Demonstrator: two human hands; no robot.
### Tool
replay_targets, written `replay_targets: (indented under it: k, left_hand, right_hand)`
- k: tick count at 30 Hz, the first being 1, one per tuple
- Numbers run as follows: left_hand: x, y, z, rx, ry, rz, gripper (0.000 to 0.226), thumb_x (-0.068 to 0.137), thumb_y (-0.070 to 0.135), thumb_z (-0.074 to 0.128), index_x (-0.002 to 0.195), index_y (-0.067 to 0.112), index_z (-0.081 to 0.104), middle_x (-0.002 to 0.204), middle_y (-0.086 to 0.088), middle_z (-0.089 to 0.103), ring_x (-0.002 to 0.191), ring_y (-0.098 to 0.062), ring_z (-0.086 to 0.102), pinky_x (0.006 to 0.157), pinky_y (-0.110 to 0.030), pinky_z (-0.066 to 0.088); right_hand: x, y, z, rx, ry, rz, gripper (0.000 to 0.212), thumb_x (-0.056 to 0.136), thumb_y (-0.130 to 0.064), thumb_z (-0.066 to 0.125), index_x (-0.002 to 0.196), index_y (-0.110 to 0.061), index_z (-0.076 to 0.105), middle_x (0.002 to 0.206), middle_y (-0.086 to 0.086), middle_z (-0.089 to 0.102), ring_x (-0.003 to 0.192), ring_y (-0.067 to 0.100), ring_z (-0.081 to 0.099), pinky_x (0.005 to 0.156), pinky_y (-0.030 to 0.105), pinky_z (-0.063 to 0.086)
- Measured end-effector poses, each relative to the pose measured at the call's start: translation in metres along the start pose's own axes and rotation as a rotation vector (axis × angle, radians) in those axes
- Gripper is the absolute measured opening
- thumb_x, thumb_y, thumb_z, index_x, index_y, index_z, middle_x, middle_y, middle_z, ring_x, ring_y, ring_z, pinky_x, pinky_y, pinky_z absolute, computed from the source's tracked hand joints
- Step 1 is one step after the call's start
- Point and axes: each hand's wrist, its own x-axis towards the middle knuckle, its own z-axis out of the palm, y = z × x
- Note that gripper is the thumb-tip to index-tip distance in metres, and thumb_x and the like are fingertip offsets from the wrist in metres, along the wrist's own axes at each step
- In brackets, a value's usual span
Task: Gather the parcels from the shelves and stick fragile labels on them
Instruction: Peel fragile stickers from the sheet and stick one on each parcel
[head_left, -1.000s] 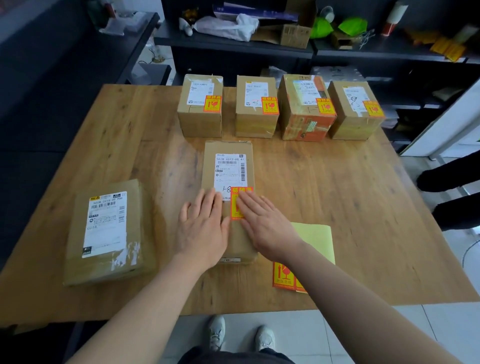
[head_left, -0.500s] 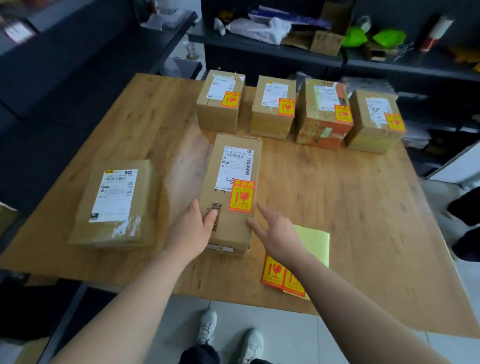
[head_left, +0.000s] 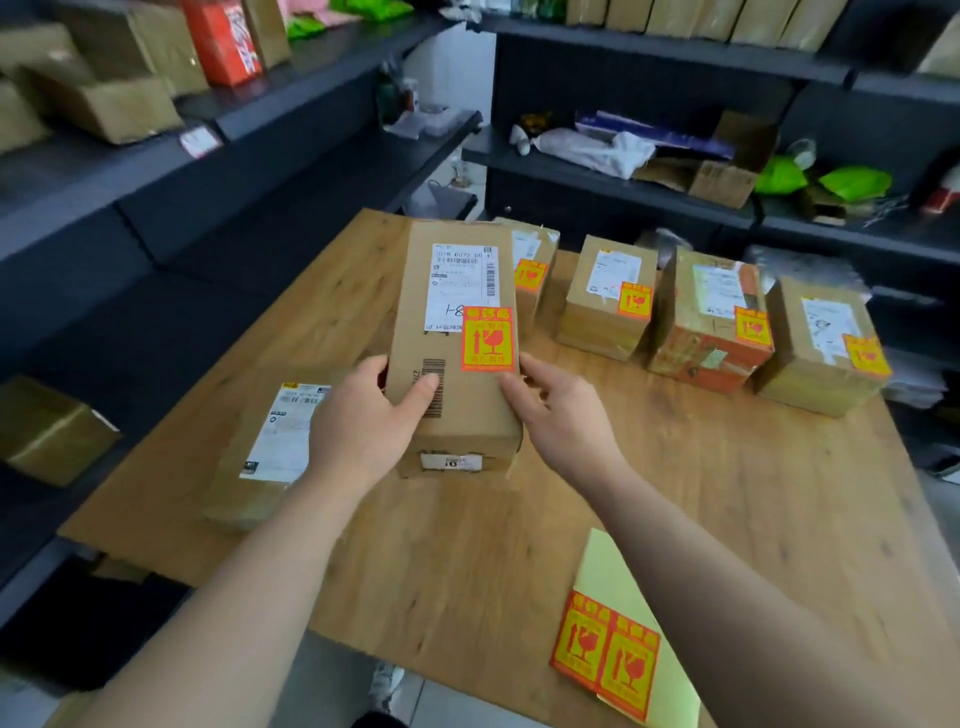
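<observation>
Cardboard parcel (head_left: 453, 400), gripped by left hand (head_left: 363, 423) and right hand (head_left: 563, 415), half-hides a labelled box (head_left: 537, 254).

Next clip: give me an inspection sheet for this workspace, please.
Surface: wooden table.
Job's things: long parcel bearing a fragile label; four back parcels, each labelled; left parcel, no fragile label; label sheet near the front edge.
Clutter: nothing seen.
Hands: left hand and right hand both grip the long parcel, fingers at its sides.
Cables: nothing seen.
Surroundings: dark shelves holding boxes and bags.
</observation>
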Motion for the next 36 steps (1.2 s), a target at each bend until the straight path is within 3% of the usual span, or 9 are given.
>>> replay_targets:
  k: [5, 8, 12, 16, 19, 24, 28, 33, 36]
  left_hand:
    - [0.084, -0.002, -0.016, 0.038, -0.019, 0.025, 0.033, 0.086, 0.049, 0.056, 0.108, 0.026, 0.06, 0.096, 0.012, 0.066, 0.087, -0.017, 0.061, 0.071, -0.033, 0.049]
    - [0.144, -0.01, -0.017, 0.078, -0.089, 0.041, 0.033, 0.088, 0.049, 0.053, 0.111, 0.025, 0.057, 0.098, 0.011, 0.062, 0.087, -0.016, 0.059, 0.068, -0.03, 0.046]
    - [0.222, -0.032, -0.005, 0.148, -0.183, 0.05, 0.039, 0.089, 0.051, 0.051, 0.113, 0.022, 0.055, 0.104, 0.007, 0.063, 0.088, -0.017, 0.058, 0.069, -0.032, 0.048]
    - [0.284, -0.057, 0.015, 0.132, -0.285, 0.039, 0.04, 0.089, 0.049, 0.051, 0.114, 0.019, 0.054, 0.111, 0.002, 0.063, 0.094, -0.02, 0.058, 0.081, -0.037, 0.05]
    - [0.318, -0.07, 0.033, 0.088, -0.365, 0.03, 0.04, 0.092, 0.043, 0.052, 0.12, 0.015, 0.052, 0.116, -0.001, 0.06, 0.097, -0.02, 0.056, 0.08, -0.032, 0.046]
    - [0.357, -0.089, 0.058, 0.158, -0.433, 0.036, 0.049, 0.092, 0.046, 0.048, 0.128, 0.012, 0.047, 0.124, -0.004, 0.06, 0.108, -0.025, 0.057, 0.087, -0.037, 0.048]
    - [0.371, -0.1, 0.071, 0.21, -0.475, 0.038, 0.054, 0.094, 0.046, 0.046, 0.135, 0.011, 0.041, 0.129, -0.005, 0.056, 0.113, -0.027, 0.055, 0.09, -0.037, 0.046]
    - [0.372, -0.105, 0.078, 0.201, -0.483, 0.046, 0.055, 0.095, 0.044, 0.045, 0.137, 0.01, 0.037, 0.132, -0.006, 0.053, 0.115, -0.027, 0.053, 0.086, -0.033, 0.043]
    - [0.368, -0.102, 0.071, 0.277, -0.436, 0.134, 0.049, 0.095, 0.043, 0.044, 0.133, 0.012, 0.04, 0.129, -0.006, 0.054, 0.111, -0.027, 0.054, 0.087, -0.039, 0.047]
  right_hand:
    - [0.075, -0.02, 0.021, 0.081, -0.003, 0.012, 0.028, 0.095, -0.041, 0.048, 0.103, -0.023, 0.067, 0.089, -0.006, 0.071, 0.082, 0.012, 0.063, 0.074, 0.036, 0.053]
    - [0.127, -0.023, 0.038, 0.062, 0.009, 0.038, 0.028, 0.095, -0.041, 0.047, 0.102, -0.023, 0.068, 0.089, -0.007, 0.071, 0.081, 0.011, 0.062, 0.07, 0.032, 0.052]
    - [0.194, -0.017, 0.068, 0.0, 0.0, 0.096, 0.03, 0.096, -0.04, 0.047, 0.106, -0.02, 0.067, 0.093, -0.003, 0.071, 0.083, 0.015, 0.064, 0.073, 0.037, 0.054]
    - [0.245, -0.006, 0.098, -0.03, 0.004, 0.184, 0.034, 0.096, -0.04, 0.046, 0.107, -0.016, 0.066, 0.096, 0.0, 0.07, 0.086, 0.018, 0.063, 0.075, 0.04, 0.054]
    - [0.274, 0.004, 0.118, -0.038, 0.006, 0.251, 0.033, 0.098, -0.038, 0.044, 0.106, -0.013, 0.064, 0.095, 0.002, 0.068, 0.083, 0.016, 0.061, 0.068, 0.031, 0.052]
    - [0.304, 0.018, 0.14, -0.072, 0.028, 0.325, 0.032, 0.099, -0.036, 0.042, 0.1, -0.01, 0.061, 0.093, 0.006, 0.066, 0.079, 0.02, 0.058, 0.059, 0.029, 0.041]
    - [0.314, 0.027, 0.155, -0.113, 0.033, 0.357, 0.03, 0.098, -0.034, 0.043, 0.103, -0.01, 0.06, 0.095, 0.007, 0.066, 0.083, 0.024, 0.06, 0.069, 0.036, 0.05]
    - [0.318, 0.028, 0.159, -0.149, 0.047, 0.378, 0.027, 0.099, -0.031, 0.041, 0.1, -0.01, 0.057, 0.094, 0.009, 0.065, 0.08, 0.024, 0.057, 0.064, 0.033, 0.044]
    - [0.315, 0.022, 0.156, -0.226, 0.029, 0.355, 0.027, 0.099, -0.033, 0.042, 0.105, -0.013, 0.058, 0.094, 0.006, 0.066, 0.082, 0.023, 0.061, 0.071, 0.038, 0.053]
